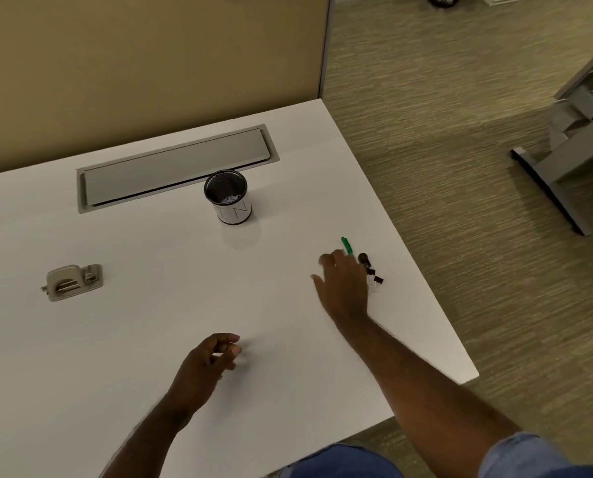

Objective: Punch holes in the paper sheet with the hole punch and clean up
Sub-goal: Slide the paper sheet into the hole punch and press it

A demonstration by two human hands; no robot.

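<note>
**Right hand over the pen and clips, punch sitting apart**

The white bench [150, 322] fills most of the view. The hole punch [72, 282], grey, sits alone at about 9 o'clock from the bench's middle, well apart from both hands. A black mesh cup [228, 201] with a white paper band stands toward 12 o'clock, just in front of a grey cable hatch [176, 167] set into the bench top. The right hand [343, 284] reaches out flat toward 3 o'clock, its fingers [326, 259] spread and released, their tips at a green pen [347, 246]; whether they touch it cannot be told. Small black binder clips [374, 276] lie just beside the hand on its far side. The left hand [209, 363] hovers near 6 o'clock, fingers curled loosely inward with nothing visible between them. No paper sheet can be made out on the bench.
</note>
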